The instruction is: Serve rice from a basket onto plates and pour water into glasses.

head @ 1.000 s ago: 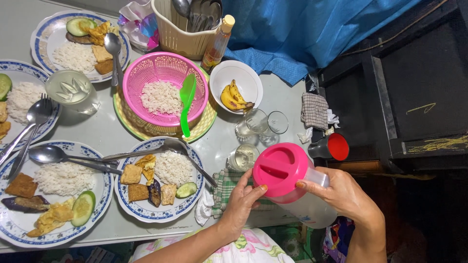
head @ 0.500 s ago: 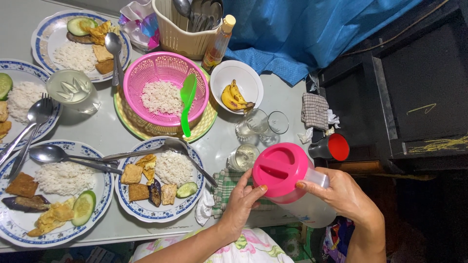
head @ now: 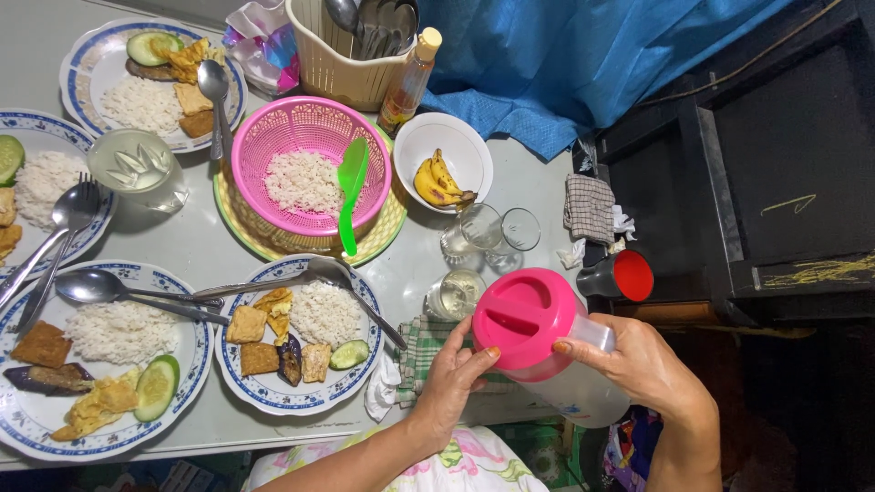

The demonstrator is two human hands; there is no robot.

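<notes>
1. Both hands are on a clear plastic pitcher (head: 583, 387) with a pink lid (head: 527, 321), held at the near edge of the surface (head: 401, 264), partly past its corner.
2. The left hand (head: 453, 378) is spread against the lid's rim, fingertips pressing its side. The right hand (head: 643, 364) wraps around the pitcher's handle side, with its thumb resting by the lid's spout.
3. The lid sits on the pitcher; I cannot tell whether it is fully seated or whether the spout is open.
4. Just beyond the left hand stands a small glass (head: 456, 293) holding clear liquid. Two more glasses (head: 497, 232) stand farther out; how full they are is hard to judge.
5. The pitcher is roughly upright, not tipped over any glass, so no pouring shows now.
6. The meal looks already laid out: to the left of the hands sit plates of rice with fried pieces and cucumber (head: 301, 342), and farther off a pink basket of rice (head: 310, 164) and a bowl of bananas (head: 444, 162).
</notes>
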